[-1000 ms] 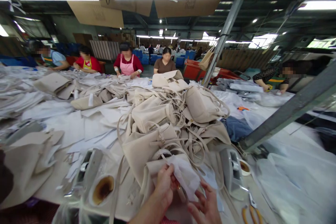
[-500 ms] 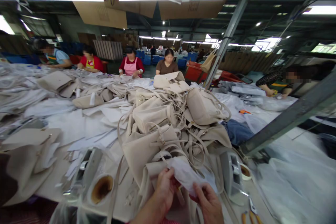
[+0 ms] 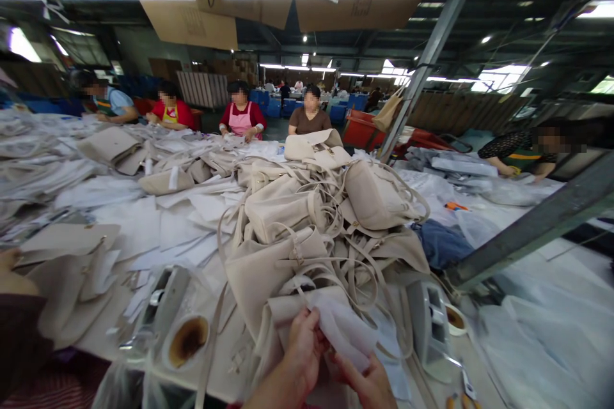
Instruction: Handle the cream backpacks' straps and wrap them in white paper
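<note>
My left hand point(image 3: 306, 348) pinches the left edge of a thin white sheet point(image 3: 346, 327), which looks like tissue paper or soft wrapping. At the sheet's lower edge, my right hand point(image 3: 368, 383) has its thumb and fingers closed on it. Both hands are close together over an upright beige handbag point(image 3: 278, 319) at the table's near edge, partly hidden by the sheet and my hands. Just behind stands a heap of similar beige handbags point(image 3: 283, 214) with tangled straps.
Tape dispensers stand left point(image 3: 160, 307) and right point(image 3: 428, 326), beside a brown tape roll point(image 3: 188, 340). Orange-handled pliers point(image 3: 465, 386) lie at the lower right. A metal post point(image 3: 537, 220) slants across the right. Another person's hand point(image 3: 12, 271) touches bags at left; several people sit across the table.
My right hand has moved left and down, closer to my left hand, and the white sheet is spread differently. A neighbour's hand has appeared on the bags at the left.
</note>
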`<state>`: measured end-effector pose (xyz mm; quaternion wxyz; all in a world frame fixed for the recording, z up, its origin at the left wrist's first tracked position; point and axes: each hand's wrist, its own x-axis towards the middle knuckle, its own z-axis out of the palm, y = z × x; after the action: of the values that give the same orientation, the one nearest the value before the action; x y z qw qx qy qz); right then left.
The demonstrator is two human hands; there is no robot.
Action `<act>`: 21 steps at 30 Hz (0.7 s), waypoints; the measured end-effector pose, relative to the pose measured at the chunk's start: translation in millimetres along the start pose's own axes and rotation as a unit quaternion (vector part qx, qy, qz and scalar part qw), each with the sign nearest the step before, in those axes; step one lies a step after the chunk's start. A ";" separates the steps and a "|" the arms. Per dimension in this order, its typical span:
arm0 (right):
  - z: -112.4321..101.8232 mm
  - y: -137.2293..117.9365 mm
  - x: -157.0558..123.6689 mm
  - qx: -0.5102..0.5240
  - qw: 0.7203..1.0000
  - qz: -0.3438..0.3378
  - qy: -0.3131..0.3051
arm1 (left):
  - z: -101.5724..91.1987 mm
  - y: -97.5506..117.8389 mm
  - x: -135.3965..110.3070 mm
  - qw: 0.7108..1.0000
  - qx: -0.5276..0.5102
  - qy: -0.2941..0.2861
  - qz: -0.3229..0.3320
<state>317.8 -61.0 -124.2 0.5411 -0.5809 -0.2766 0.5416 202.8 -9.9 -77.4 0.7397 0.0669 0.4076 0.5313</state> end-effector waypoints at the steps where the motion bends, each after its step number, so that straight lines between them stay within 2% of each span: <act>1: 3.3 -4.9 1.3 -0.007 1.000 0.002 0.011 | -0.9 -0.2 0.1 1.000 0.006 -0.003 0.004; 4: 12.3 -19.7 0.8 0.002 1.000 0.014 0.019 | -2.8 2.3 -3.2 1.000 0.018 -0.015 0.015; 6: 15.3 -26.1 -1.6 0.001 1.000 0.016 0.020 | -3.4 5.2 -7.9 0.998 0.032 -0.043 0.014; 8: 14.7 -28.4 -3.1 -0.004 1.000 0.017 0.019 | -3.6 7.0 -12.4 0.995 0.058 -0.086 0.015; 10: 11.3 -27.3 -2.6 -0.019 1.000 0.009 0.019 | -3.6 6.4 -14.3 0.990 0.098 -0.098 0.023; 14: 2.1 -22.5 2.3 -0.055 0.998 0.016 -0.007 | -3.2 0.0 -8.8 0.986 0.157 -0.037 0.048; 16: -1.4 -21.7 4.3 -0.057 0.997 0.024 -0.035 | -2.6 -2.3 -4.6 0.985 0.162 -0.026 0.059; 19: -5.0 -23.2 4.9 -0.052 0.997 0.017 -0.056 | -1.1 -1.0 -0.7 0.989 0.139 -0.009 0.053; 21: -7.2 -25.1 4.2 -0.056 0.995 0.035 -0.072 | -0.2 2.5 0.4 0.994 0.101 0.007 0.039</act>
<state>332.1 -53.0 -103.4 0.4675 -0.5790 -0.3241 0.5841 200.8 -8.6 -76.4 0.7050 0.1532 0.4614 0.5164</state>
